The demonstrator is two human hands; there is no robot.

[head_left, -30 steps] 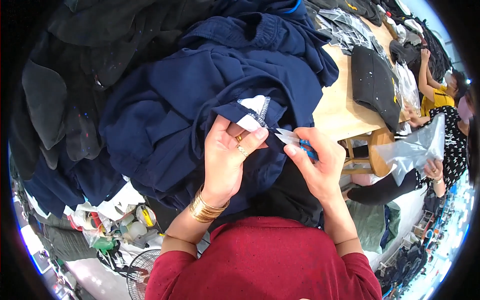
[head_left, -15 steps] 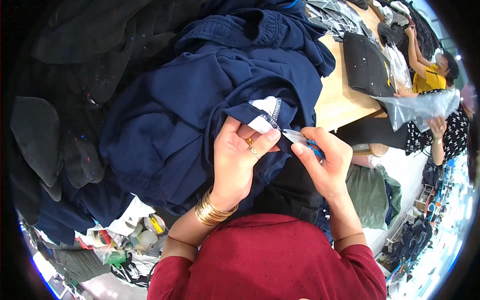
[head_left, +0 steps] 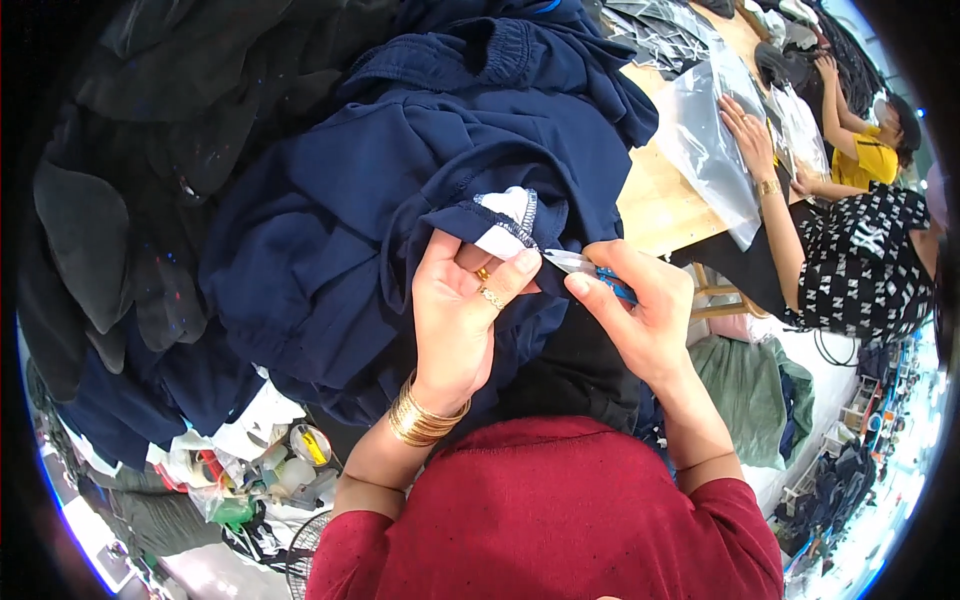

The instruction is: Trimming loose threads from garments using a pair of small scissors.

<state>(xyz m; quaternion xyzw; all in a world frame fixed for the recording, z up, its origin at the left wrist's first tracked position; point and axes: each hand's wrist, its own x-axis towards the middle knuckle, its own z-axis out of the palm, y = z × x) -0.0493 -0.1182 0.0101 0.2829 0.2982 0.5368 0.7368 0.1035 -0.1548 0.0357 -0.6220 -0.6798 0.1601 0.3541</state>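
A navy blue garment [head_left: 310, 230] with gathered elastic edging lies bunched in front of me. My left hand [head_left: 462, 310] is closed on its edge, thumb and fingers pinching a seam beside a white inner patch [head_left: 510, 207]. Thread snips [head_left: 572, 262] with pale metal blades and a blue handle are gripped in my right hand [head_left: 640, 305]. Their tips point left at the seam, close to my left thumb. Whether the blades touch a thread is too small to tell.
Black garments [head_left: 190, 130] are heaped on the left. To the right, a co-worker handles a clear plastic bag [head_left: 705, 140] over a wooden table [head_left: 660, 205]; another person in yellow [head_left: 858, 158] stands beyond. A green cloth [head_left: 740, 400] hangs at lower right, and a cluttered bin [head_left: 290, 470] sits at lower left.
My hands, the seam and the snips have shifted slightly left in the picture, keeping the same grips. The co-worker's plastic bag has swung left onto the table, over the dark folded item.
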